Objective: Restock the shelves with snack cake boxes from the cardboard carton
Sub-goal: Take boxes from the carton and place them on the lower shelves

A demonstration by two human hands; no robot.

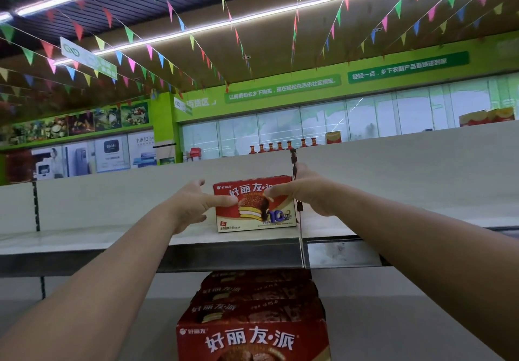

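Our fingers (200, 184) on the left hand (191, 206) are spread and fairly straight. They sit just beside the upper left corner of the snack cake box (254, 220), and that hand's thumb lies flat against the box's red front face.

We see the box standing on its long edge on the top shelf (84, 238), near the shelf's front lip. Its printed face is turned towards us, and it stands at the right end of this bay.

To the right, our right hand (311, 195) holds the box's upper right corner. The thumb crosses the front face above the cake picture. That hand's fingers (302, 170) reach past the corner towards the back, so the corner is pinched between thumb and fingers.

Just behind that hand, a dark slotted upright (293, 161) divides this bay from the next one on the right.

Elsewhere, strings of coloured bunting (132, 64) hang under the ceiling at far left and run across the room. On the lower shelf, directly beneath the held box, we see a stack of matching boxes (252, 341) in a row running from near to far. Beyond the shelf's pale back panel, far off, a row of red bottles (280, 146) stands in front of frosted wall panels.
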